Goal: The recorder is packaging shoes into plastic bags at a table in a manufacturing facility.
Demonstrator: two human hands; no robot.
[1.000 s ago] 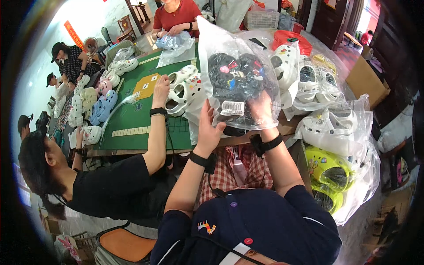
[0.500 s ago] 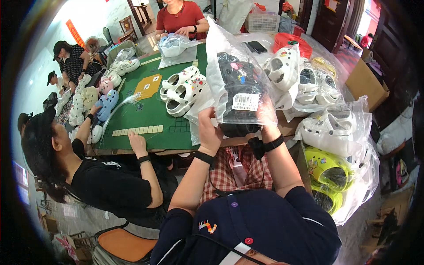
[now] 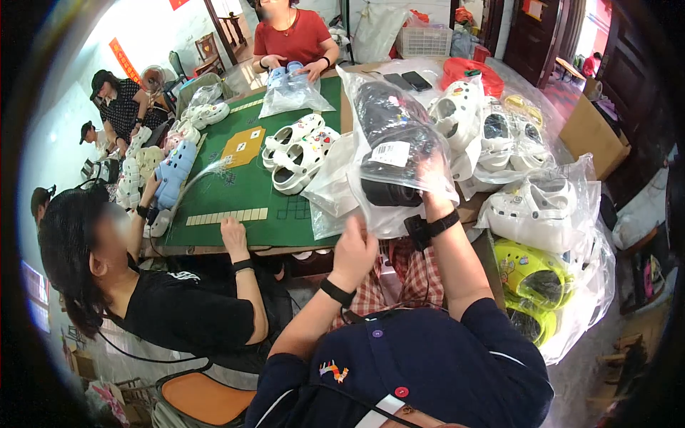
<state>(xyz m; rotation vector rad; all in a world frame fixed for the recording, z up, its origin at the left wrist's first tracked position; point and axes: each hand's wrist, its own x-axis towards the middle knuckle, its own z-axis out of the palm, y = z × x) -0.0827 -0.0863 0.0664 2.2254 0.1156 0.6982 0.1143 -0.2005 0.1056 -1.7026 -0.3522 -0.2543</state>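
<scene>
A clear plastic bag holds a pair of black clogs with colourful charms and a white label. My right hand, seen through the plastic, grips the clogs at their right side; its fingertips are partly hidden. At the bag's lower left edge, the fingers of my left hand are curled, seemingly pinching the plastic. Another flat plastic bag lies to the left of it. Beyond that sits a pair of white clogs with charms on the green table.
Bagged white clogs and lime-green clogs are stacked at my right. A red basin and a phone sit farther back. A person in black works close at my left; one in red handles bagged blue clogs across the table.
The bag and black clogs have tipped, the label now slanting. My left hand has moved lower and right. Across the table, the person in red has shifted the bagged blue clogs.
</scene>
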